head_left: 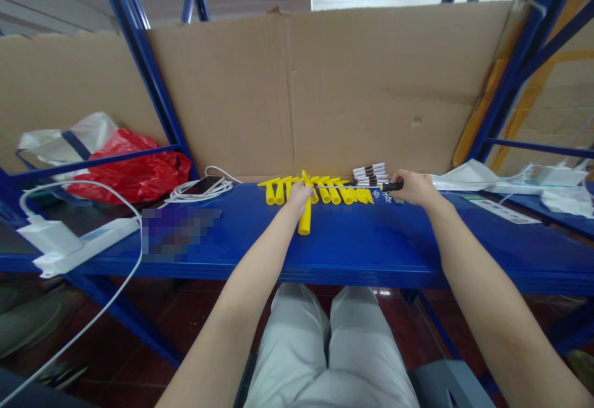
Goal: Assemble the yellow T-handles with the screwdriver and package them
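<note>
Yellow T-shaped piece point(304, 222): one, glossy, plastic-looking; round tubular stem, its dark-centred end towards the wearer; narrower crossbar at the far end. Located on or just above the blue tabletop point(366, 241), nearer the front edge than its neighbours. Left hand point(301, 193): fingers closed around the upper part of the piece, partly covering it. Right hand point(414, 189): curled closed on a screwdriver point(393, 186), black-handled, with a long thin metal shaft lying level, pointing at the crossbar; whether the tip touches cannot be told. Alongside: a row of matching yellow pieces point(334, 195); small yellow parts point(363, 195); stacked white-and-dark items point(370, 174).
</note>
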### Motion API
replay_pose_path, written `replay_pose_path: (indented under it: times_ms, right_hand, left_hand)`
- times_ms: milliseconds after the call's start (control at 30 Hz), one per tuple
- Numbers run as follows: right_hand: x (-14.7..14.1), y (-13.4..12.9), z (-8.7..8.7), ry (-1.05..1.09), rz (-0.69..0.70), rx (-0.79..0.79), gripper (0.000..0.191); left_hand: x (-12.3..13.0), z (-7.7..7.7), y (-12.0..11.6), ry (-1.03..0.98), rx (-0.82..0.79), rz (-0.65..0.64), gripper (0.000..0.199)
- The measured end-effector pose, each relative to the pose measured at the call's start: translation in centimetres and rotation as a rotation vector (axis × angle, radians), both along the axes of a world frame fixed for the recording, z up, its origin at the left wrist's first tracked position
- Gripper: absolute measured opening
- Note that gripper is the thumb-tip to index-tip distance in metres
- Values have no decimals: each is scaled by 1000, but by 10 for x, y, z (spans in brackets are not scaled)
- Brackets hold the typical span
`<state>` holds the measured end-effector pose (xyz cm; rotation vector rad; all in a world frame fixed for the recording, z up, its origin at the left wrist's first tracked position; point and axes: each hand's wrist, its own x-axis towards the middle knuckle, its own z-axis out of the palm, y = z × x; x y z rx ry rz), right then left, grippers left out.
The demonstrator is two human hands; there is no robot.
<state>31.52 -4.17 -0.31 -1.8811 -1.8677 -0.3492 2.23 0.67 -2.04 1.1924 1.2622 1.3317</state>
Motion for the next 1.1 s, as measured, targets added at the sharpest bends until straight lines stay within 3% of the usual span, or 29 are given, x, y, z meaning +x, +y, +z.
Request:
replay_pose_path:
  times_ms: [1100]
  right_hand:
    - [4, 3, -3, -3, 3, 76, 21]
  left_hand:
    - [2, 3, -6, 44, 21, 11, 26]
